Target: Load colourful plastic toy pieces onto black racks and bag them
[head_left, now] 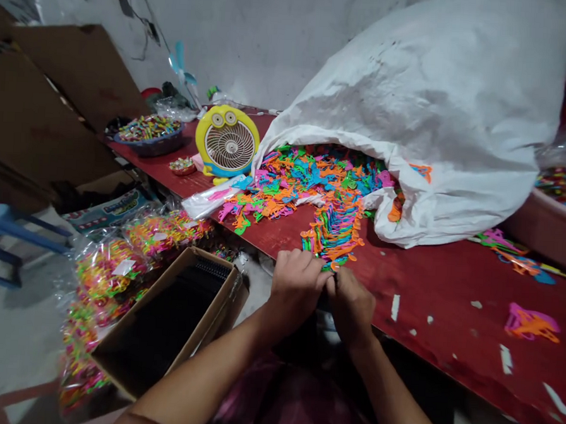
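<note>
My left hand (297, 282) and my right hand (353, 304) meet at the table's front edge, fingers curled and thumbs close together. Whatever lies between them is hidden by the fingers; a dark bit shows at the gap. Just beyond my knuckles runs a neat stacked row of thin plastic pieces (335, 227) in orange, blue, green and pink. Behind it a loose heap of the same bright pieces (308, 175) spills from the mouth of a big white sack (440, 106).
On the red table (430, 295) stand a yellow fan (229, 143) and a basin of small colourful parts (149, 135). A carton with black contents (211, 309) is at lower left, beside bagged bright pieces (104, 266). A few pink and orange pieces (533, 323) lie at right.
</note>
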